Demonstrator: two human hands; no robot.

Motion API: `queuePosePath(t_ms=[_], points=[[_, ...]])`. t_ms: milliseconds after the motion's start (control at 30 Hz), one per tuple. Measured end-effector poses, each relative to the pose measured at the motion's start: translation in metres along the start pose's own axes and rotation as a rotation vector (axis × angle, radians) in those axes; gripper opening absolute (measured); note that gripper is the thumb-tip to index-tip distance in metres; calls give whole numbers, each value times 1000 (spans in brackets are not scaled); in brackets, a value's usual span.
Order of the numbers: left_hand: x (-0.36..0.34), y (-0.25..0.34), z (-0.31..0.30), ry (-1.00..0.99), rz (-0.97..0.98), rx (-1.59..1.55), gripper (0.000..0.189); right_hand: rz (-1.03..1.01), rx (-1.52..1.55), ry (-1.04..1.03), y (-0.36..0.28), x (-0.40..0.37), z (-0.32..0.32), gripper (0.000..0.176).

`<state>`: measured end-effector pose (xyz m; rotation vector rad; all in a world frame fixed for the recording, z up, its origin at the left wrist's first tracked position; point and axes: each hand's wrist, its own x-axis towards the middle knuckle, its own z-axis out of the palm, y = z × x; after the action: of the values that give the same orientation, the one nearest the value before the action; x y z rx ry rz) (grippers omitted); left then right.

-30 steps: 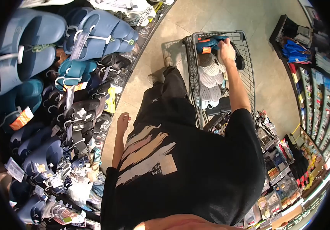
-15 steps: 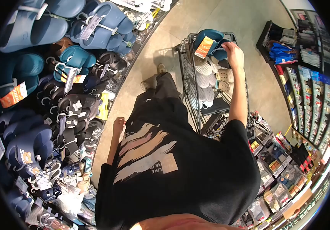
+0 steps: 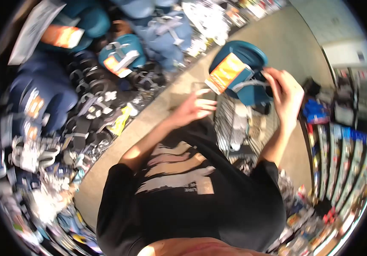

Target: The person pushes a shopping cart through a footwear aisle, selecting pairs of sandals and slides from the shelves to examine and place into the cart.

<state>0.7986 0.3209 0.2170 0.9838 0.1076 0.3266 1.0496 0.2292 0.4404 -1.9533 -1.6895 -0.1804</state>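
My right hand [image 3: 286, 96] pinches the pale plastic hanger [image 3: 243, 84] of a pair of teal slippers [image 3: 254, 94], close to its right end. The slippers hang in front of me, above the wire shopping cart [image 3: 223, 123]. An orange and white tag [image 3: 227, 73] is attached at their left side. Just below and left of this tag is my left hand [image 3: 194, 107], its fingers spread and holding nothing. Pale clogs [image 3: 239, 123] lie in the cart behind the slippers, partly hidden and blurred.
On the left, a rack holds navy slippers [image 3: 42, 94], another teal pair [image 3: 126, 51] and dark sandals. Blue slippers [image 3: 166, 38] hang farther along it. Shelves of small packaged goods [image 3: 337, 158] line the right side. A pale floor [image 3: 149, 111] runs between them.
My right hand has lifted the teal slippers from the cart's top and brought them nearer. My left hand has risen from my side towards the tag. The view has turned.
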Motion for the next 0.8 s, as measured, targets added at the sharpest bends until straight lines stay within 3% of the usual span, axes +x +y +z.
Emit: queuePosePath(t_ms=[67,133,200,267,333,400,500,767,800], points=[[3,0,7,36,185,-208,73,-20,101,15,-28,17,6,11],[1,11,4,87,237,-358,66,-106,265,51,-51,38,17,12],[-4,16,-6,50,346,-388,56,-145,362,-21,-82,58,20,12],[-16,33,-12,146,412,-504,48,-241,440,-130,-111,78,24,12],[-30,53,-15,177,521,-395,47,-398,508,-158,-129,98,42,12],[-43,55,-28,235,585,-529,48,-483,543,-129,-149,119,64,12],[-54,84,-27,340,761,-510,44,-482,584,-111,-172,146,93,13],[-70,105,-51,498,847,-403,28,-489,710,-38,-192,175,137,17],[-70,107,-53,500,838,-398,28,-538,692,42,-189,175,140,20]])
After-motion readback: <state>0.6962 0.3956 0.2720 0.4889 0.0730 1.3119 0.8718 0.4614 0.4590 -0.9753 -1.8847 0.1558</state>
